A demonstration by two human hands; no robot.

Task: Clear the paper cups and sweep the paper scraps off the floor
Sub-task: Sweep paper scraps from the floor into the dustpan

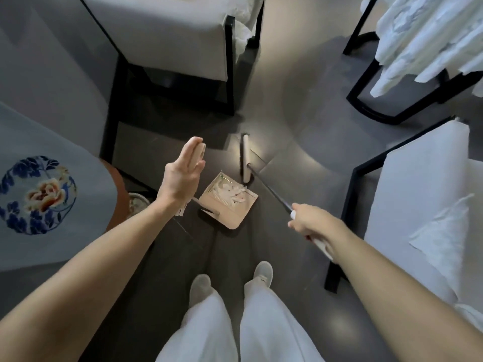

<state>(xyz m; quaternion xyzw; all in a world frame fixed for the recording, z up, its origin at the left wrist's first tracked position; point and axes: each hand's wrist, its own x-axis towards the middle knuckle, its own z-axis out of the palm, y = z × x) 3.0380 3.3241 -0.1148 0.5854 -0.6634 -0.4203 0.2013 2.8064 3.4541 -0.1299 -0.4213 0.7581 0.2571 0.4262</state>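
Observation:
A beige dustpan [226, 213] stands on the dark floor in front of my feet, with white paper scraps [230, 192] piled in it. My left hand [181, 178] rests on the top of the dustpan's upright beige handle [199, 152], fingers stretched along it. My right hand [312, 223] grips the white end of a broom handle [269, 190]. The broom's white head [245, 159] lies on the floor just beyond the dustpan's mouth. No paper cups are in sight.
A grey-cushioned chair with black legs [230, 74] stands ahead. Another chair [423, 205] is at my right, and a black-framed chair with white cloth [407, 105] is at the far right. A table with a blue floral cloth [39, 194] is at left.

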